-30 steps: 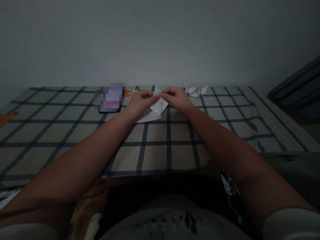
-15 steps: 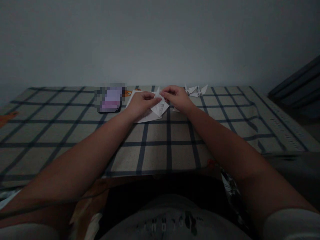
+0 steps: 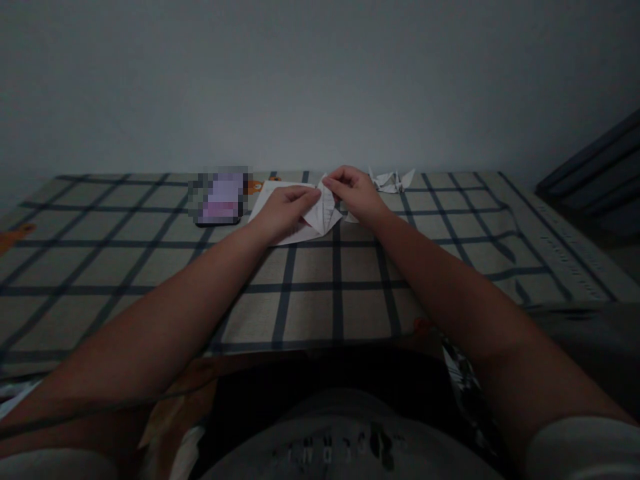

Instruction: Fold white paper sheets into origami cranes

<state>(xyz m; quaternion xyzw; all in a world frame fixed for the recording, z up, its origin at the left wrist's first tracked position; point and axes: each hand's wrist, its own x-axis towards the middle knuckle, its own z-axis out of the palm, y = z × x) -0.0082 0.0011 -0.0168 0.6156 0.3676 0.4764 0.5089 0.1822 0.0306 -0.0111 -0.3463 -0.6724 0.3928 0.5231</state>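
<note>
A partly folded white paper piece is held over the far middle of the checked table. My left hand pinches its left side with closed fingers. My right hand pinches its upper right tip, fingers also closed. Under the piece lies a flat white sheet of paper. Two finished white paper cranes stand just beyond my right hand.
A phone with a blurred lit screen lies left of the sheet. An orange item peeks out behind it. A plain wall rises behind the table. A dark slanted object stands at the far right.
My right hand has lifted and pulled the paper's tip up and to the right. My left hand's fingers shifted along the fold. The piece now looks narrower.
</note>
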